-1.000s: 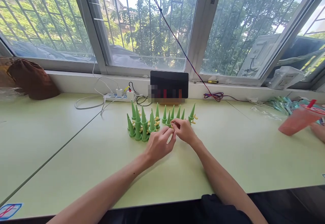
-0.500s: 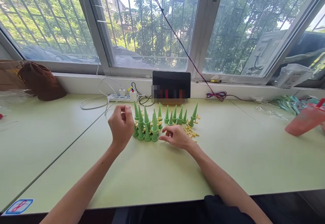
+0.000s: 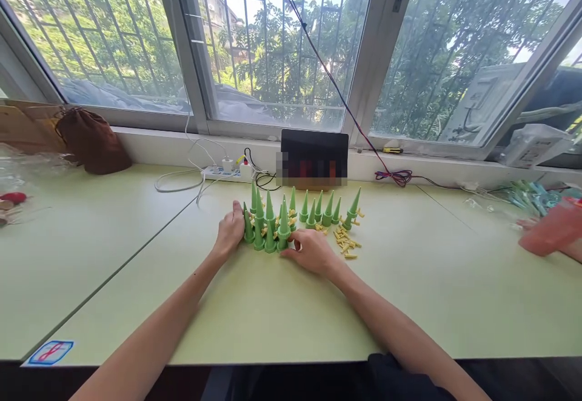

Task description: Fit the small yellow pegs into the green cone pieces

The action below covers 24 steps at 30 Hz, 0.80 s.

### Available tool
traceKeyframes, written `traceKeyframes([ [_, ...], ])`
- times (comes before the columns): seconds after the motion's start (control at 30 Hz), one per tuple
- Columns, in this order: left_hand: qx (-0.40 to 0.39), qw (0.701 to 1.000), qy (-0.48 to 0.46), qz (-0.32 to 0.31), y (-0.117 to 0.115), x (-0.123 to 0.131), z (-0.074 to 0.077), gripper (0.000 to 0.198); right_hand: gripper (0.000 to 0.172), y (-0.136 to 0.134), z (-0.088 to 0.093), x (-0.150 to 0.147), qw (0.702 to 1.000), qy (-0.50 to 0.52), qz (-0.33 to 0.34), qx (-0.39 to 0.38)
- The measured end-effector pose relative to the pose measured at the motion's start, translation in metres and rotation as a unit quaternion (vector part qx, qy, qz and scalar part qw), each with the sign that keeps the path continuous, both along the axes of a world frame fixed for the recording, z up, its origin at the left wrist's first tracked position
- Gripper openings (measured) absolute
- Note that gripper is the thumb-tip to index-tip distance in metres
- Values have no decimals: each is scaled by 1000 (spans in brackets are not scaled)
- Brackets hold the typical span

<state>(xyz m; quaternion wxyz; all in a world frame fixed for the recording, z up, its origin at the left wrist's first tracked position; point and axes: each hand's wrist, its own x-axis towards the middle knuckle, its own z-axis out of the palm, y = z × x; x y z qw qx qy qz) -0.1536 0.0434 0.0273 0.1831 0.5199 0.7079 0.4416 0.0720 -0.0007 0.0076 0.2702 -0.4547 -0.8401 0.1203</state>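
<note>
A cluster of upright green cones [image 3: 270, 234] stands on the pale green table [image 3: 254, 310]. Against the cluster's left side rests my left hand [image 3: 231, 229], its fingers partly hidden behind the cones. On the other side, my right hand [image 3: 309, 249] has its thumb and finger at the base of the front right cone [image 3: 284, 231], closed on it. More green cones [image 3: 328, 212] stand behind my right hand, one of them tilted with yellow pieces at its side. Small yellow pieces [image 3: 346, 241] lie in a loose pile right of that hand.
Behind the cones a dark screen [image 3: 314, 155] leans by the window ledge, with a power strip [image 3: 220, 174] and cables to its left. A brown bag [image 3: 93, 140] sits back left. A red cup [image 3: 550, 228] lies tilted at the right, partly over a person's hand.
My left hand has come down to the left side of the cones. My right hand has closed on the front right cone. The view has shifted slightly, and a person's hand shows by the red cup.
</note>
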Motion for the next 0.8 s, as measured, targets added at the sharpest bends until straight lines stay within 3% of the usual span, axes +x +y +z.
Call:
traceKeyframes([
  [0.1,-37,999,3,-32,2,3,-1,75,34,2,-2,-3,1000,-8,-10,0],
  [0.33,-24,997,-26,-62,5,8,-7,80,33,3,-4,-7,999,-18,-30,1],
  [0.8,-5,994,3,-105,12,17,-16,75,24,3,-2,-6,998,-48,-51,-7],
])
